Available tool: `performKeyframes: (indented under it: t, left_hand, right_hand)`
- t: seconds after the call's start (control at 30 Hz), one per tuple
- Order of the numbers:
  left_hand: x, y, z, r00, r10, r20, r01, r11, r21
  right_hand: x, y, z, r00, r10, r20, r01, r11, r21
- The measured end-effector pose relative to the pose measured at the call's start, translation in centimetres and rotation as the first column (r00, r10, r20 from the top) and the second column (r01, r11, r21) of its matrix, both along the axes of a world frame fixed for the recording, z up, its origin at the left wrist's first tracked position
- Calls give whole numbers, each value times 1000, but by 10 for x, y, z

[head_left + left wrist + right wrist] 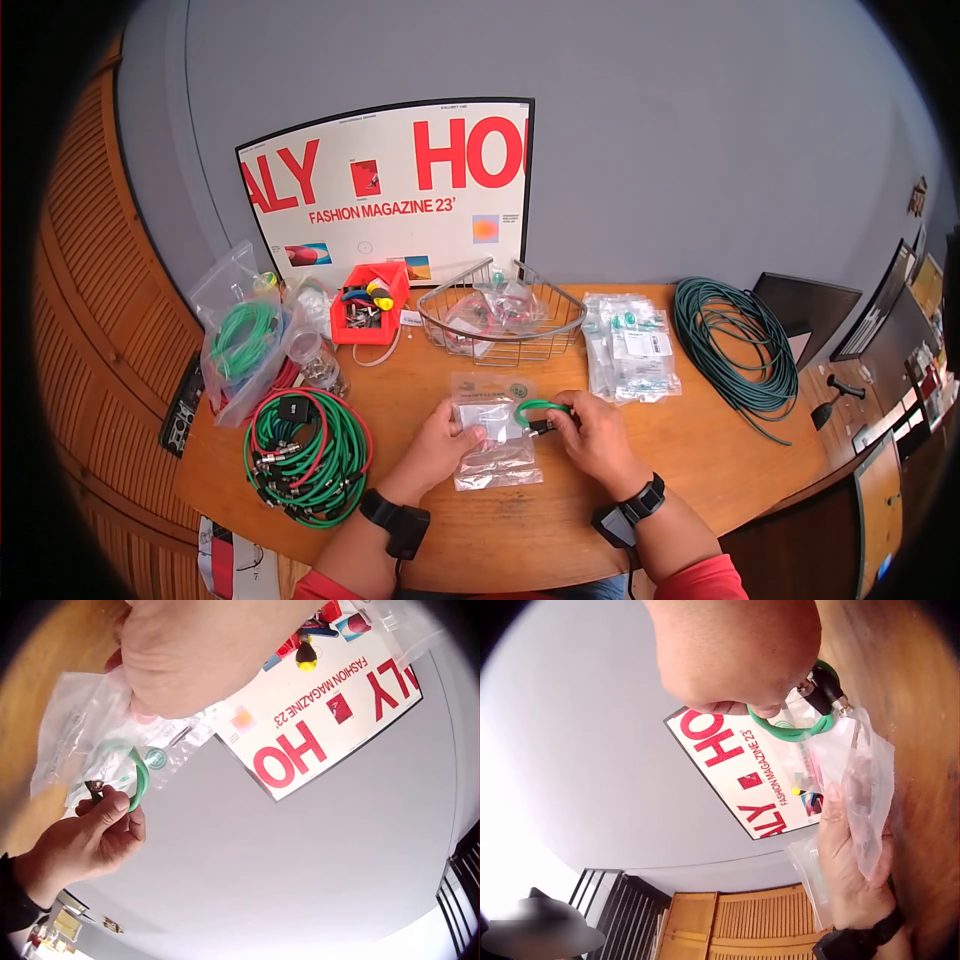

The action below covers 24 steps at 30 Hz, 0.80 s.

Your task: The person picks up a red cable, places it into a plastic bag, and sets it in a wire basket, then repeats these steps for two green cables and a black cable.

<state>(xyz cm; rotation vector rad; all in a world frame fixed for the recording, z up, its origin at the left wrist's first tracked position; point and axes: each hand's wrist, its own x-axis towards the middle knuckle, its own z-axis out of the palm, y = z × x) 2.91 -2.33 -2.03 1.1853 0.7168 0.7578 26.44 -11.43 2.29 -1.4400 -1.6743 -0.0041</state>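
Observation:
My left hand (pixel 440 450) holds a clear plastic zip bag (pixel 497 476) over the wooden table, thumb on its front. A white label and a round green print show on the bag. Close to the bag's right edge, my right hand (pixel 600 440) pinches a short green cable (pixel 540 405) bent into a loop. In the right wrist view the cable has black connectors (pixel 825 688) with metal ends, right at the mouth of the bag. The left wrist view shows the green loop (pixel 142 780) partly overlapping the clear plastic.
A pile of coiled green and red cables (pixel 342 470) lies at left, near a clear jar (pixel 318 368) and a bag of cables (pixel 240 345). Behind are a red bin (pixel 358 335) and wire basket (pixel 567 330). Packed bags (pixel 640 350) and a dark green cable coil (pixel 692 325) lie right.

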Motion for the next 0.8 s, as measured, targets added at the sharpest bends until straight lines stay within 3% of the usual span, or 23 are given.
performKeyframes:
  t: [0.1,0.17,0.2,0.27,0.43,0.47,0.5,0.6,0.7,0.8]
  left_hand:
    - [1,-8,21,998,-1,-57,0,1000,-23]
    - [4,-8,14,999,11,-38,-10,999,32]
    - [5,-9,11,1000,22,-19,-20,996,86]
    - [7,-10,8,999,25,-21,-22,992,122]
    - [11,-8,-7,998,60,-26,-54,980,190]
    - [13,-10,-8,993,74,90,-79,995,62]
    - [15,-11,-8,974,101,201,-89,994,-70]
    - [19,-19,-2,958,115,263,-71,983,-170]
    - [21,-29,13,952,150,268,-85,967,-238]
    - [22,-22,-4,933,109,342,-53,984,-170]
  right_hand:
    - [-2,-2,3,1000,-15,-4,15,1000,-11]
    - [-6,-4,4,976,-75,-205,33,979,-202]
    - [-6,-3,0,976,-75,-206,33,979,-202]
    - [-4,4,-14,874,-30,-486,-76,977,-198]
    - [-7,8,-24,734,-44,-677,-236,919,-315]
    - [-9,8,-22,689,-55,-723,-279,900,-335]
    - [-10,8,-22,690,-55,-722,-279,900,-335]
    - [-12,8,-24,687,-48,-725,-339,862,-378]
    - [-14,8,-28,662,-50,-748,-333,875,-353]
    - [-8,11,-37,687,-58,-725,-319,872,-372]
